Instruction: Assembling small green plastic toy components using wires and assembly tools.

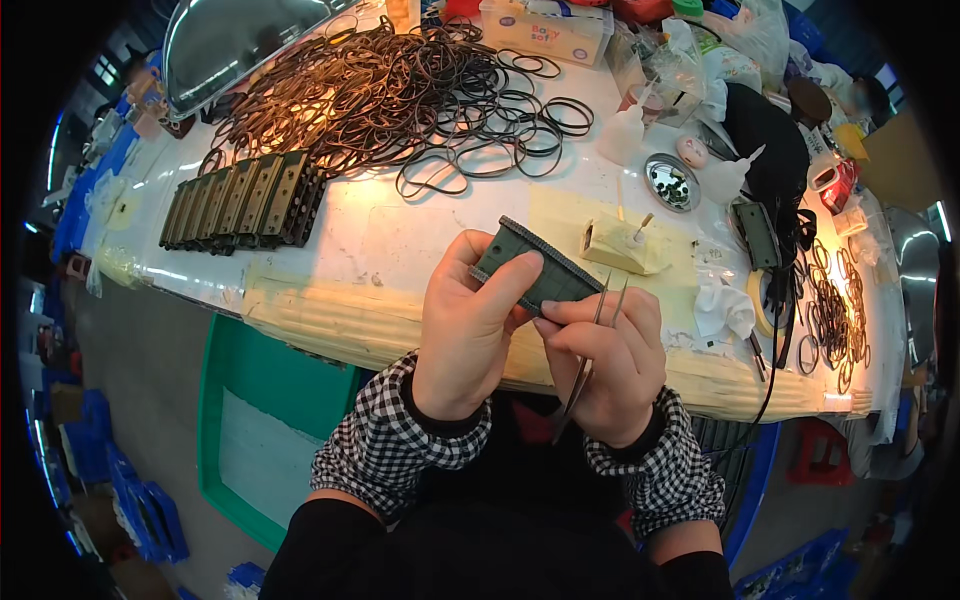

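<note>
My left hand grips a dark green plastic chassis-like part with a ribbed dark band along its long edge, the thumb lying on its face. My right hand is closed around metal tweezers, their tips pointing up past the knuckles. Its thumb and index finger pinch at the lower edge of the part; whatever lies between those fingertips is too small to make out. Just beyond the hands stands a yellowish taped block. To the left, several similar green-brown parts stand in a row.
A big heap of dark rubber loops covers the table's far left, with more loops at the right. A round dish of small dark pieces, white squeeze bottles and a black cable lie right. A green bin is below.
</note>
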`<action>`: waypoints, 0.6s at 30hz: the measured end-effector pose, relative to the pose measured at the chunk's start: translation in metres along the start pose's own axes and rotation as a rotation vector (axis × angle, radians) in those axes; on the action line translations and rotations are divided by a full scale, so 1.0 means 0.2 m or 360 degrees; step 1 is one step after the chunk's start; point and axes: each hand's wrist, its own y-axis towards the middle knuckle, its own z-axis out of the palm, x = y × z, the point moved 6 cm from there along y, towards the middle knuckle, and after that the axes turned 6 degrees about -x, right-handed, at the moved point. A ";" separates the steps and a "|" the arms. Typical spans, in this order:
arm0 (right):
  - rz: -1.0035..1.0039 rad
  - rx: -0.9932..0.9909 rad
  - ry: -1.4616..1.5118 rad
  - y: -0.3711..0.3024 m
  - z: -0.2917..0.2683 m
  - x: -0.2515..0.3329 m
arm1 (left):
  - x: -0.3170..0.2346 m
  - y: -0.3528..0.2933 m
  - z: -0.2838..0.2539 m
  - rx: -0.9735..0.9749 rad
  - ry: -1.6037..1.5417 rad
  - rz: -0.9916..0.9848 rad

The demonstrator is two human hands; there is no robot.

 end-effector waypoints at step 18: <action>0.1069 -0.0088 0.0769 -0.07 -0.02 -0.19 | -0.08 -0.02 0.06 0.0747 0.0566 0.0385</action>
